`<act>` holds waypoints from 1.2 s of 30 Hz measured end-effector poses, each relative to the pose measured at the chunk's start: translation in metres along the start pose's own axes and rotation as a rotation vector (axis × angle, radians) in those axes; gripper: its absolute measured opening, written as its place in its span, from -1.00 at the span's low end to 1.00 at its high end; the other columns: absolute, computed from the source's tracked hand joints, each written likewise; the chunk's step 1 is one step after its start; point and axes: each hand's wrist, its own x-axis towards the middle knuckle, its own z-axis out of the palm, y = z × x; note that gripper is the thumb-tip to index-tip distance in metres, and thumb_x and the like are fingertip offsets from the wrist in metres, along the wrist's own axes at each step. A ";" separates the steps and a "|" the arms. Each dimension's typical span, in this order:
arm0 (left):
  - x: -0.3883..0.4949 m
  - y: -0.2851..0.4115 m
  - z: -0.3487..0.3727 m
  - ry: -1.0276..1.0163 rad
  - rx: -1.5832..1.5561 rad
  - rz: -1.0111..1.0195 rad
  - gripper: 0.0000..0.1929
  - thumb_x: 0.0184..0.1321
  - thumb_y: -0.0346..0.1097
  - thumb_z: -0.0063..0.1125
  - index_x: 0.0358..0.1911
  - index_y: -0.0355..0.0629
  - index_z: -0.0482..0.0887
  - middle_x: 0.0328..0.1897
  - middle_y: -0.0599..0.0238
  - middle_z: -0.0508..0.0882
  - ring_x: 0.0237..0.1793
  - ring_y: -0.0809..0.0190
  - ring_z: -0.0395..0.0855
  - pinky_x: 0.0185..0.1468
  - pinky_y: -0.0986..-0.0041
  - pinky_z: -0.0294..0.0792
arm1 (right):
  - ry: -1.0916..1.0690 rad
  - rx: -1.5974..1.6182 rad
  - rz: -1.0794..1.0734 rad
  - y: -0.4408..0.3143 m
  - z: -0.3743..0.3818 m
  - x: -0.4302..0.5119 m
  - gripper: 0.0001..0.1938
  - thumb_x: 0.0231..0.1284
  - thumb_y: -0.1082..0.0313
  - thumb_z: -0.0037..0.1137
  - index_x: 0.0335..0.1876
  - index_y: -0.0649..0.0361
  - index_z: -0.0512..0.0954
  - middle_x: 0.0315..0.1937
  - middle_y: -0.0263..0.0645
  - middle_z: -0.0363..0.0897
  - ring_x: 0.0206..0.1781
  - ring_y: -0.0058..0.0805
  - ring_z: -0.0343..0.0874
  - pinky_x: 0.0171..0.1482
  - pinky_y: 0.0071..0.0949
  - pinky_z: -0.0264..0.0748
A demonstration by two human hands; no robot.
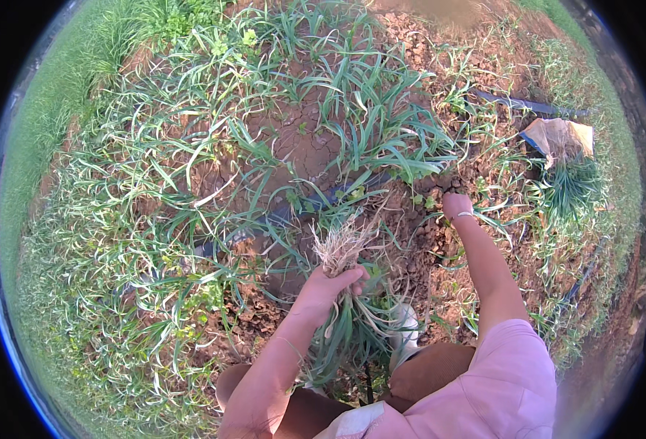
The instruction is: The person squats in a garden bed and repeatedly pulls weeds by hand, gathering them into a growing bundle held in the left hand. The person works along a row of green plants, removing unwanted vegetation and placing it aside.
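Observation:
My left hand [331, 288] is closed around a bunch of uprooted leek-like plants [342, 249]. Their pale, stringy roots point away from me, and the long green leaves hang down between my knees. Farther out on the right, my right hand [456, 206] reaches down to broken reddish soil [438, 225], with a white band at the wrist. Its fingers are hidden from above, so what they hold does not show. Just beyond that hand grow rooted leek-like plants [377, 142] with long, narrow leaves.
A pale sack [561, 134] lies at the right with another bundle of green plants [569, 184] against it. Dark drip-irrigation strips [531, 104] cross the soil. More rooted plants [180, 181] spread leftward. My white shoe [406, 326] is beside the held leaves.

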 end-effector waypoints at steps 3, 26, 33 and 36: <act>0.001 -0.001 0.001 -0.028 0.004 -0.014 -0.83 0.21 -0.32 0.16 -0.20 -0.25 0.61 -0.32 0.30 0.67 -0.40 0.38 0.54 -0.20 0.51 0.39 | 0.082 0.101 0.078 -0.002 -0.037 -0.027 -0.75 0.29 0.34 -0.18 -0.09 0.21 0.54 -0.32 -0.15 0.67 -0.21 -0.16 0.68 -0.08 -0.15 0.56; -0.194 0.100 -0.062 0.506 -0.405 1.422 -0.91 0.28 -0.40 0.09 -0.22 -0.22 0.50 -0.47 0.34 0.53 -0.40 0.28 0.56 -0.13 0.34 0.51 | 0.312 0.604 -1.150 -0.218 -0.107 -0.220 -0.79 0.24 0.28 -0.05 -0.18 0.28 0.44 -0.39 0.06 0.51 -0.28 0.07 0.51 -0.24 -0.06 0.42; -0.393 0.105 -0.122 1.341 -0.152 1.872 -0.86 0.27 -0.41 0.08 -0.26 -0.39 0.56 -0.38 0.22 0.56 -0.30 0.20 0.57 0.15 0.15 0.45 | -0.378 -0.288 -1.353 -0.205 -0.098 -0.237 -0.74 0.26 0.16 -0.07 -0.18 0.21 0.46 -0.31 -0.17 0.59 -0.20 -0.09 0.60 -0.15 -0.16 0.53; -0.425 0.075 -0.135 1.527 -0.241 1.957 -0.79 0.26 -0.40 0.10 -0.16 -0.45 0.57 -0.27 0.14 0.57 -0.21 0.14 0.59 0.14 0.16 0.47 | -0.090 0.018 -1.448 -0.236 -0.156 -0.252 -0.79 0.23 0.24 -0.05 -0.15 0.18 0.46 -0.26 -0.17 0.56 -0.19 -0.13 0.60 -0.16 -0.18 0.53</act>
